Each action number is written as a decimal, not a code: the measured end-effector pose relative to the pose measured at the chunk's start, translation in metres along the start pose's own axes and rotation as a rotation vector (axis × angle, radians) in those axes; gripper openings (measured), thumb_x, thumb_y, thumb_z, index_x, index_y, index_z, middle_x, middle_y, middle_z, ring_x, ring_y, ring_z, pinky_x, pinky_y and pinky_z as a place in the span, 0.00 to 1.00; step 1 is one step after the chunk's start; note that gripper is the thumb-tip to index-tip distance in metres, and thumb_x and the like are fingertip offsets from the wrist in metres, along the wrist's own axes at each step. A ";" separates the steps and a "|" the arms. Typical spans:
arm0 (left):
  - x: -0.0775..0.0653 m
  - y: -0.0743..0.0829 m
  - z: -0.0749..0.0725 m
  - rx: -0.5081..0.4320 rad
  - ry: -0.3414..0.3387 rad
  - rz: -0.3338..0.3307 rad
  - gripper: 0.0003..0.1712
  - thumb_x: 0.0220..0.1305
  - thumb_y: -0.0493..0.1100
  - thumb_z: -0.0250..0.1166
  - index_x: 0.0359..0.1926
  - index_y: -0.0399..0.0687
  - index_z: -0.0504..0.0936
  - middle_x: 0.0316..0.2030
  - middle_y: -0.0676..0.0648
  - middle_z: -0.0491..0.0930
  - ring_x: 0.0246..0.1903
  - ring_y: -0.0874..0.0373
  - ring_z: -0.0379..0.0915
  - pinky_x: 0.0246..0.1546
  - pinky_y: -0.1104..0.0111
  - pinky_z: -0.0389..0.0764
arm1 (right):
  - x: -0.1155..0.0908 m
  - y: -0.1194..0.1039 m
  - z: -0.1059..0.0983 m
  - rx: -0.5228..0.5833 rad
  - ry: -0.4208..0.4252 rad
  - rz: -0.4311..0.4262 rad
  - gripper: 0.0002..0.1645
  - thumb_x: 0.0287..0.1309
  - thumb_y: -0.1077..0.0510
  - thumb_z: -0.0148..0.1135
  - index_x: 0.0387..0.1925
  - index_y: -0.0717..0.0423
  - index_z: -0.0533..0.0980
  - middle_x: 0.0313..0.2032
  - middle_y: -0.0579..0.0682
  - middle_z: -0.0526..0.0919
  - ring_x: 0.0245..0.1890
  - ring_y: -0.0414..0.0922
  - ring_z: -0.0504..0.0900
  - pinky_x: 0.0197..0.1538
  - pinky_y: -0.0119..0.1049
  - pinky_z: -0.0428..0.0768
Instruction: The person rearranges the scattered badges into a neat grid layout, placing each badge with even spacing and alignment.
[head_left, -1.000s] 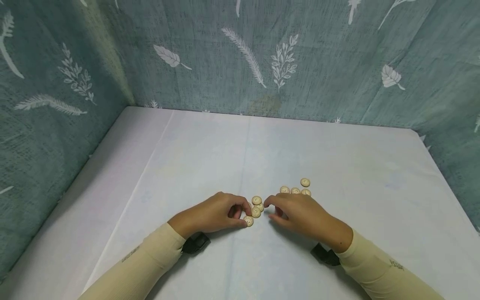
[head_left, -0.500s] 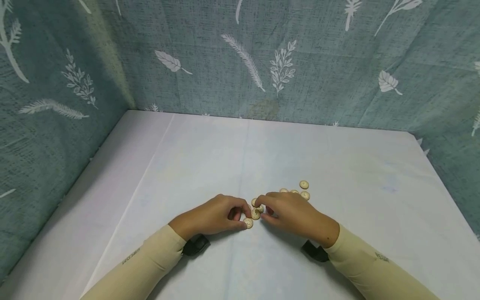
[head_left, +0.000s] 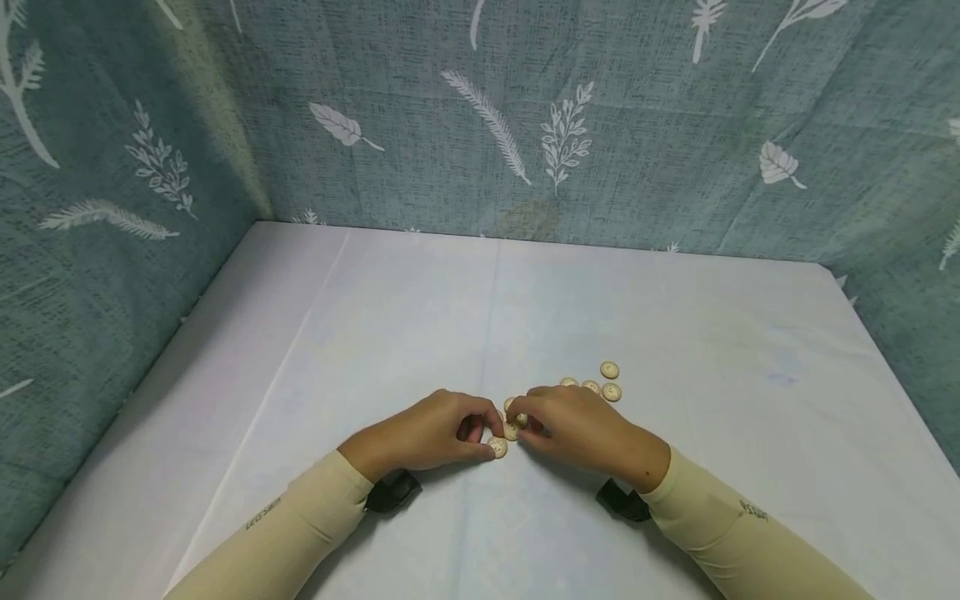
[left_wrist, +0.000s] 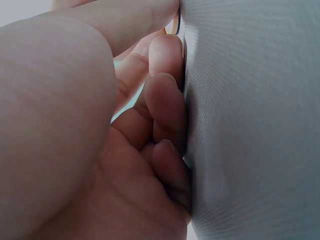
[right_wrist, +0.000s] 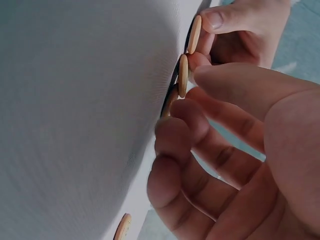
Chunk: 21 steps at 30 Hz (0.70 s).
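Several round, pale wooden buttons lie in a small cluster between the two hands in the head view. My left hand (head_left: 442, 429) has its thumb and index finger at opposite edges of the nearest button (head_left: 497, 447), pinching it against the cloth. My right hand (head_left: 585, 429) reaches in from the right, thumb and index finger around another button (head_left: 522, 419) of the cluster. A further button (head_left: 511, 432) lies between these two. In the right wrist view, buttons (right_wrist: 195, 35) stand edge-on near the fingertips. The left wrist view mostly shows my palm and curled fingers (left_wrist: 165, 105).
Beyond my right hand lie several more buttons (head_left: 611, 392), partly hidden by its knuckles, with one button (head_left: 610, 369) farther back. A white cloth (head_left: 390, 317) covers the table. A green leaf-patterned curtain (head_left: 420, 150) hangs at the back and sides.
My right hand has moved left, from beside the button group to the cluster, and its fingers now meet around a button. The left hand stays in place.
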<state>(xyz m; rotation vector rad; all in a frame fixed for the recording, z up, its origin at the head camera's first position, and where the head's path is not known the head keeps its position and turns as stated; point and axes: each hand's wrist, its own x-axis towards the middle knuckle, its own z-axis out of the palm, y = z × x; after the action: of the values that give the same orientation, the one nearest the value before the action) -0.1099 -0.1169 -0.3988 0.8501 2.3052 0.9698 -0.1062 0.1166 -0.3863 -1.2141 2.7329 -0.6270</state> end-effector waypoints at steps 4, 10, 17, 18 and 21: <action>0.000 -0.001 -0.001 -0.001 -0.005 0.002 0.07 0.64 0.46 0.71 0.41 0.60 0.82 0.23 0.61 0.72 0.23 0.71 0.65 0.28 0.76 0.69 | 0.001 0.000 0.001 0.004 -0.020 0.006 0.09 0.56 0.63 0.69 0.37 0.46 0.83 0.25 0.38 0.79 0.22 0.28 0.70 0.28 0.21 0.70; 0.001 -0.003 0.002 0.005 0.011 0.017 0.08 0.63 0.45 0.71 0.41 0.58 0.82 0.23 0.60 0.72 0.23 0.71 0.65 0.27 0.76 0.69 | -0.001 0.000 0.005 -0.015 -0.021 -0.002 0.08 0.55 0.61 0.70 0.37 0.46 0.82 0.24 0.38 0.78 0.22 0.28 0.69 0.27 0.21 0.69; 0.001 -0.008 0.010 0.003 0.012 0.023 0.08 0.62 0.44 0.72 0.42 0.57 0.82 0.23 0.61 0.72 0.23 0.71 0.65 0.27 0.77 0.70 | -0.005 0.002 0.013 -0.048 -0.030 -0.007 0.06 0.57 0.58 0.70 0.34 0.46 0.80 0.22 0.38 0.74 0.21 0.29 0.66 0.26 0.21 0.66; 0.001 -0.009 0.011 0.004 0.015 0.026 0.08 0.62 0.44 0.72 0.42 0.57 0.82 0.23 0.61 0.72 0.23 0.71 0.65 0.27 0.77 0.70 | -0.006 0.002 0.014 -0.052 -0.028 -0.006 0.06 0.56 0.58 0.70 0.34 0.46 0.80 0.22 0.37 0.74 0.21 0.29 0.65 0.26 0.21 0.66; 0.002 -0.010 0.013 0.013 0.027 0.024 0.09 0.62 0.44 0.72 0.42 0.58 0.82 0.23 0.61 0.73 0.22 0.71 0.65 0.27 0.77 0.70 | -0.006 0.003 0.016 -0.055 -0.018 -0.001 0.07 0.56 0.59 0.70 0.34 0.45 0.80 0.22 0.37 0.72 0.21 0.29 0.64 0.25 0.22 0.65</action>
<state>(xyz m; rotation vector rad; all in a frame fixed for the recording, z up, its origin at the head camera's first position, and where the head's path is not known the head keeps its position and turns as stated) -0.1066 -0.1153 -0.4146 0.8770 2.3311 0.9828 -0.1001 0.1177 -0.4023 -1.2266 2.7521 -0.5415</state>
